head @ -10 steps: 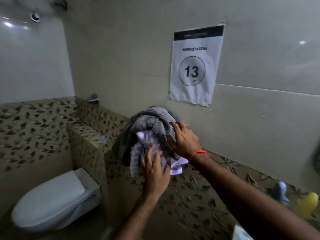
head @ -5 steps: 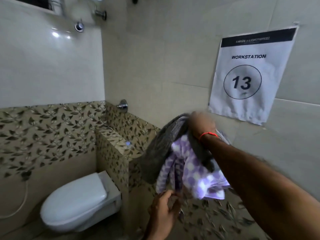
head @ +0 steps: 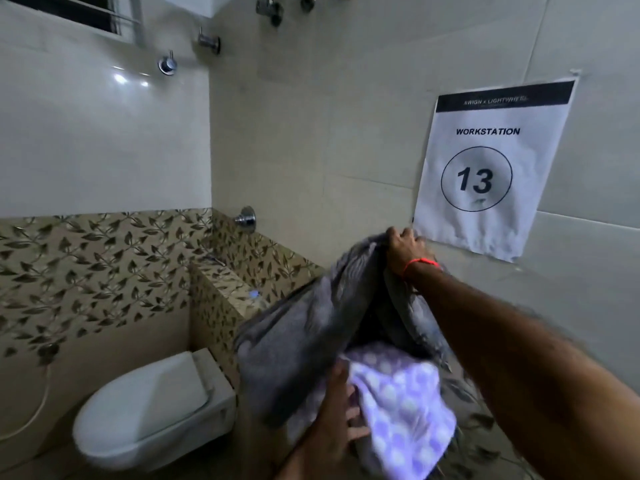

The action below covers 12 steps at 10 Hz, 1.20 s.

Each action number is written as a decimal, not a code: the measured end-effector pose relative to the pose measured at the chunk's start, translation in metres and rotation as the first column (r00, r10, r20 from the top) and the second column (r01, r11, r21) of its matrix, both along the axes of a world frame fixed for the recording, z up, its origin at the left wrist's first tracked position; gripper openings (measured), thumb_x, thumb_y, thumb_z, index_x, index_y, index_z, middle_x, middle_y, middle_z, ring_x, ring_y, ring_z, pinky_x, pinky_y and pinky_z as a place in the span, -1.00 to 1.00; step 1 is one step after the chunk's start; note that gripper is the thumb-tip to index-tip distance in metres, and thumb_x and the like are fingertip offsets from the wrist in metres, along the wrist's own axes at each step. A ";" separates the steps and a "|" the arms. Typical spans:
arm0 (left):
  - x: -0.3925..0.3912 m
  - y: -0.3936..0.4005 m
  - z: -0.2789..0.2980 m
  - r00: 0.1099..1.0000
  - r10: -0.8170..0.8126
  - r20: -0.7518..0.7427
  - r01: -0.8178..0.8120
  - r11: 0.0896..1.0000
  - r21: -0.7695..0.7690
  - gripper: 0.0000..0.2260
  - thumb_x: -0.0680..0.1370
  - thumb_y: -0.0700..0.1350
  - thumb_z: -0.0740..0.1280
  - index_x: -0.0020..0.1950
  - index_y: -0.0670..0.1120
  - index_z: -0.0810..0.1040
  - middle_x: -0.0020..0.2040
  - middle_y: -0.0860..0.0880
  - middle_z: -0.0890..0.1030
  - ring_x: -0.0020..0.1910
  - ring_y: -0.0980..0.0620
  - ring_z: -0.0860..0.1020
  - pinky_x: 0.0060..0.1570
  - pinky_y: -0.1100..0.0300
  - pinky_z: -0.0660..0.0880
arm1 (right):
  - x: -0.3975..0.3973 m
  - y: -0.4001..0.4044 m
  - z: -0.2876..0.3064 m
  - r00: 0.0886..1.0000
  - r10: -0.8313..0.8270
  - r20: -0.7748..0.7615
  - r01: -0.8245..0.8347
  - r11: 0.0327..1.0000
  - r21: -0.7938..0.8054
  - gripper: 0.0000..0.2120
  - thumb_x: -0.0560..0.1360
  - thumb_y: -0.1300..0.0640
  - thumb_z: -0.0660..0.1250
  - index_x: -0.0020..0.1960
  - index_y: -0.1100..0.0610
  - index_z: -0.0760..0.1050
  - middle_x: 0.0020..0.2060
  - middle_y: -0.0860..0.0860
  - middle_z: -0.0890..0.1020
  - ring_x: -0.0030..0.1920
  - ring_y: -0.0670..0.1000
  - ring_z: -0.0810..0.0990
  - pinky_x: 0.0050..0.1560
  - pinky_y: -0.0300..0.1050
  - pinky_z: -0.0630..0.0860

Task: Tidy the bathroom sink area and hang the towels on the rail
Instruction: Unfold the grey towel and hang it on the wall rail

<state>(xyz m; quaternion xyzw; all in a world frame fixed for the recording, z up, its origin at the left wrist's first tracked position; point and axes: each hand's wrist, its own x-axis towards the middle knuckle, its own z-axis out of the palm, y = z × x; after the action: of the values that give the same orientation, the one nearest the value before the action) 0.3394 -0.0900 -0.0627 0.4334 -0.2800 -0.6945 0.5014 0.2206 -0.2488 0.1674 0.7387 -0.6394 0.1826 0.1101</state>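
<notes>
A grey ribbed towel (head: 304,327) hangs in the air in front of the leaf-patterned ledge, pinched at its top by my right hand (head: 407,245), which wears a red thread at the wrist. Below it a purple-and-white checked towel (head: 401,407) bunches under the grey one. My left hand (head: 337,427) grips the checked towel from below at its left edge. A chrome rail (head: 104,15) runs along the top left near the window, far above both hands.
A white wall-hung toilet (head: 149,403) with its lid down sits at lower left. The leaf-tiled ledge (head: 228,285) juts out beside it, with a chrome tap (head: 246,218) above. A "Workstation 13" paper sign (head: 485,168) hangs on the right wall. Chrome fittings (head: 207,41) sit high in the corner.
My right hand has lifted the bundle of towels off the ledge and up. The grey towel has opened out and my left hand has closed on the checked towel. The view has tilted upward.
</notes>
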 end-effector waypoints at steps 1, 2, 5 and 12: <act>-0.007 -0.046 0.002 0.984 -0.018 -0.178 0.015 1.000 -0.015 -0.23 0.38 0.49 0.30 0.38 -0.02 0.45 0.36 -0.11 0.53 0.40 -0.24 0.47 0.11 -0.16 0.57 | -0.016 -0.005 -0.046 0.995 0.062 0.076 -0.071 0.990 0.122 -0.61 0.53 0.14 0.23 0.33 0.11 0.25 0.23 0.27 0.40 0.22 0.38 0.50 0.23 0.23 0.46; 0.000 -0.087 -0.017 0.974 0.221 -0.056 -0.228 0.953 -0.199 -0.30 0.48 0.31 0.37 0.50 -0.05 0.38 0.48 -0.13 0.44 0.47 -0.15 0.41 0.42 0.02 0.40 | -0.032 -0.004 -0.077 0.975 0.142 0.168 -0.158 0.984 0.085 -0.56 0.55 0.15 0.22 0.40 0.17 0.25 0.23 0.34 0.45 0.19 0.39 0.52 0.19 0.15 0.46; -0.002 -0.086 -0.112 0.918 0.380 -0.112 -0.340 0.902 0.266 -0.32 0.50 0.45 0.16 0.24 -0.08 0.62 0.17 -0.15 0.68 -0.01 -0.20 0.60 0.08 -0.04 0.52 | -0.058 -0.011 -0.117 0.925 0.168 0.340 -0.204 0.976 0.074 -0.57 0.45 0.28 0.37 0.28 0.30 0.36 0.11 0.37 0.57 0.14 0.32 0.55 0.03 0.01 0.43; 0.065 0.046 0.069 0.998 0.033 0.049 -0.005 0.875 -0.484 -0.26 0.02 -0.03 0.69 0.14 -0.23 0.62 -0.08 -0.09 0.75 -0.11 0.01 0.74 -0.14 0.18 0.64 | -0.095 0.237 -0.171 0.494 0.338 0.801 -0.694 0.708 0.129 -0.18 0.37 -0.26 0.45 0.51 -0.15 0.16 0.41 -0.23 0.42 0.38 -0.24 0.43 0.38 -0.19 0.42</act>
<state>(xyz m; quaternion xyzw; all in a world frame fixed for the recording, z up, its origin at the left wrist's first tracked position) 0.4043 -0.0440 0.0065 0.3163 -0.4543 -0.5853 0.5925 0.1254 -0.0119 -0.0032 0.7663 -0.3901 0.3364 -0.3840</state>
